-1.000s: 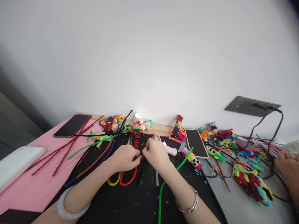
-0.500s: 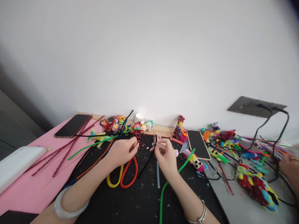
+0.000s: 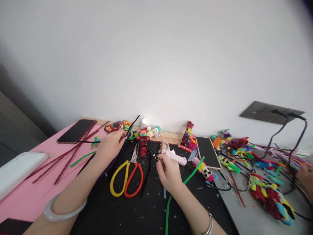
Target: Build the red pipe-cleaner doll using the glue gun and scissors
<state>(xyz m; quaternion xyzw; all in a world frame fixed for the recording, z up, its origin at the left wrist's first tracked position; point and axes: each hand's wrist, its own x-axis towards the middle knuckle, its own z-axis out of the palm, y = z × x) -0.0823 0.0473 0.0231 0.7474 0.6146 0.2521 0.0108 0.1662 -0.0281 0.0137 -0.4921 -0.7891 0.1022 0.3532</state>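
My left hand (image 3: 111,145) is at the left edge of the black mat (image 3: 117,218), fingers curled in against a few dark and blue pipe cleaners (image 3: 132,126). What lies between its fingertips is hidden. Closed in a pinch, my right hand (image 3: 169,169) has a small black curl (image 3: 157,159) at its fingertips. Just behind that hand lies a pale pink glue gun (image 3: 179,159). A red glittery figure (image 3: 143,142) with a patterned head is between the hands. Scissors (image 3: 134,158) with one yellow and one red handle lie partly open before it, beside a black pipe cleaner (image 3: 146,173).
Phones lie left (image 3: 77,131) and right (image 3: 207,151). A white case (image 3: 22,173) rests on the pink sheet (image 3: 31,202). A green pipe cleaner (image 3: 168,209) curves under my right forearm. Colourful figures (image 3: 271,199) and cords lie right, near another person's hand (image 3: 304,178).
My left hand has left the red figure and moved left to the pipe cleaners. My right hand has drawn slightly nearer, uncovering the glue gun. The scissors are more visible.
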